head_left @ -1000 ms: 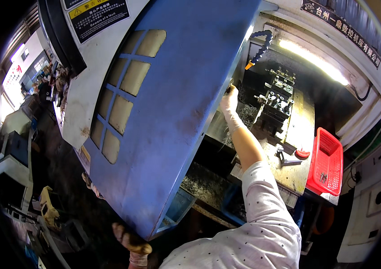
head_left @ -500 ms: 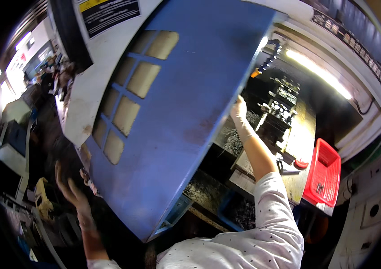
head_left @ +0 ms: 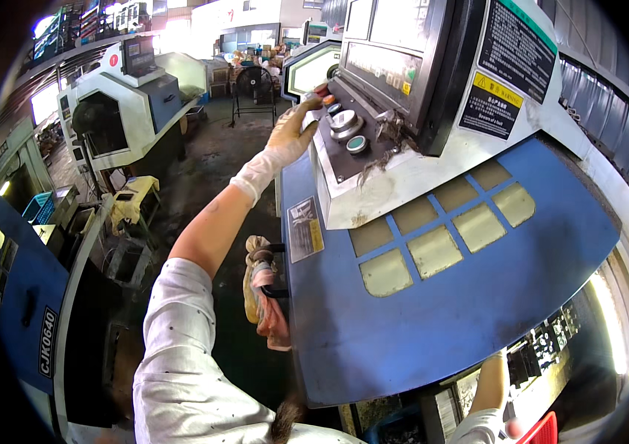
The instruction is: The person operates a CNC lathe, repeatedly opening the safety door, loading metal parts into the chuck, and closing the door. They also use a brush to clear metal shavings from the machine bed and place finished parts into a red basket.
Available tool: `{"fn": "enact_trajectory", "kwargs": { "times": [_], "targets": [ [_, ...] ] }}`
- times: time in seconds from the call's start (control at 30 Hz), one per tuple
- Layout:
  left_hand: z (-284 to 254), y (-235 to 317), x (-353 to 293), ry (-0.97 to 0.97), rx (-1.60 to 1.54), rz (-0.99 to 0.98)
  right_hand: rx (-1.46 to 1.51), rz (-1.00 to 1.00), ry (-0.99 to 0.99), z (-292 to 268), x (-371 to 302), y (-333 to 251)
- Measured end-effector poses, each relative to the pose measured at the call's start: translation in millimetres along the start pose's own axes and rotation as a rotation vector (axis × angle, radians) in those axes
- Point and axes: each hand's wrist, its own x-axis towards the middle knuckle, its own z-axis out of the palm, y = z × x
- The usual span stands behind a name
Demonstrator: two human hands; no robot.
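Note:
My left hand (head_left: 292, 135), in a pale glove, reaches up to the control panel (head_left: 340, 164) of a machine. Its thumb and fingers are apart. The fingertips are at the panel's left edge, by a red button (head_left: 321, 89) and an orange button (head_left: 328, 100); I cannot tell whether they touch one. A grey dial (head_left: 345, 124) and a green button (head_left: 357, 143) sit nearby. Below the panel spreads the blue machine door (head_left: 433, 318) with several small windows. My right hand (head_left: 497, 357) is at the door's lower edge, its fingers hidden behind it.
Rags (head_left: 266, 296) hang on the black door handle (head_left: 273, 268). Lit metal tooling (head_left: 547, 344) shows beyond the door's lower edge, near a red basket (head_left: 542, 429). A standing fan (head_left: 253, 92) and another machine (head_left: 118, 111) are farther back. A yellow-draped stand (head_left: 135, 198) is at left.
My view has swung left and up. My left hand has risen from low beside the door to the control panel. My right hand, earlier visible at the door's edge, is now mostly hidden.

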Motion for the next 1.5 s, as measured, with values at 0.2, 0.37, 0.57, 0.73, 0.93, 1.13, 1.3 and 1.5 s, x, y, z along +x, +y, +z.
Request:
{"fn": "enact_trajectory", "kwargs": {
  "times": [0.2,0.37,0.57,0.73,0.93,1.13,1.3,1.5],
  "targets": [
    [5.1,4.5,34.9,-0.024,0.091,-0.142,-0.013,0.007,-0.003,0.2,-6.0,-4.8],
    [-13.9,-4.6,21.3,-0.247,0.204,-0.007,-0.035,0.007,-0.03,9.3,-4.2,-12.8],
    [-20.8,88.6,-11.2,-0.085,-0.224,0.134,-0.086,0.042,0.054,-14.6,-9.5,-18.8],
    [-0.6,126.5,-38.8,-0.004,-0.193,0.014,-0.092,0.112,0.058,31.5,-2.6,-46.3],
    [22.0,146.6,-35.2,0.199,0.073,0.122,0.486,0.185,0.261,105.7,-6.1,5.4],
    [8.0,133.5,-39.3,0.043,0.215,-0.055,0.677,0.055,-0.844,45.4,-257.3,-57.6],
    [10.6,123.7,-37.4,0.01,0.261,-0.016,0.451,0.296,-0.893,-22.6,-401.0,21.4],
    [17.0,126.8,-35.3,0.01,0.244,-0.057,0.407,0.71,-0.662,-70.1,-474.9,57.3]
  ]
}}
